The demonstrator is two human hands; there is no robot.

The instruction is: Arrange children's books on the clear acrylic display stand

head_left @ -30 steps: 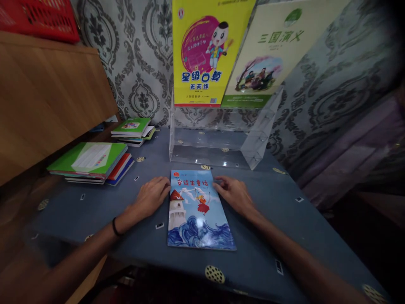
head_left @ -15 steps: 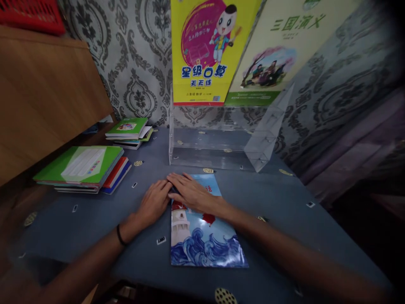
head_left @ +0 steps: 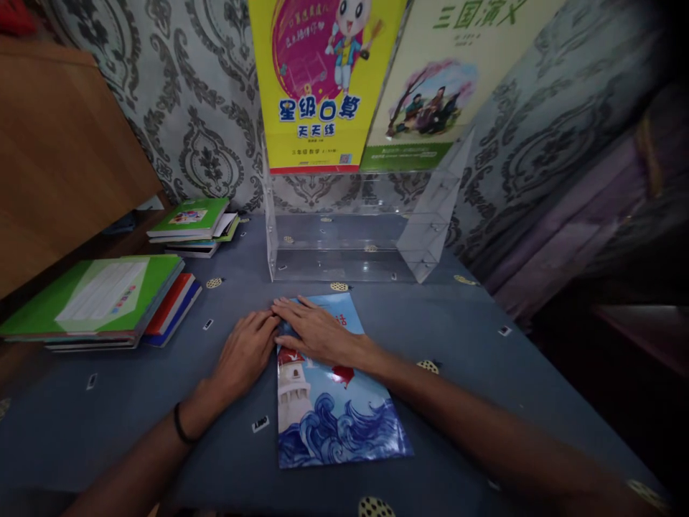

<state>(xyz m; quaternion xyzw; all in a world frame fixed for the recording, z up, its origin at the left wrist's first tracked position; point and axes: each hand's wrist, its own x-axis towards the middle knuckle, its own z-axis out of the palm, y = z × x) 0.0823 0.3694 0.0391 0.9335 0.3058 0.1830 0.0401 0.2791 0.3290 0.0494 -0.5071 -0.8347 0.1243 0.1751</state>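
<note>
A blue book with a lighthouse, a red shape and curling waves on its cover lies on the table in front of me. My right hand rests flat across its upper left part, fingers stretched towards the left edge and covering part of the title. At that same edge, my left hand lies palm down, its fingertips close to or touching the right fingertips. It wears a black band on the wrist. Neither hand grasps the book, as far as I can see; the left fingertips are partly hidden.
Behind the book stands a clear acrylic rack, with a yellow workbook and a pale green book in its upper part. Two stacks, one of green-topped books and a smaller pile, sit left beside a wooden panel.
The view has shifted, so the rack, stacks and book appear further left. Both hands keep nearly the same place at the book's upper left edge.
</note>
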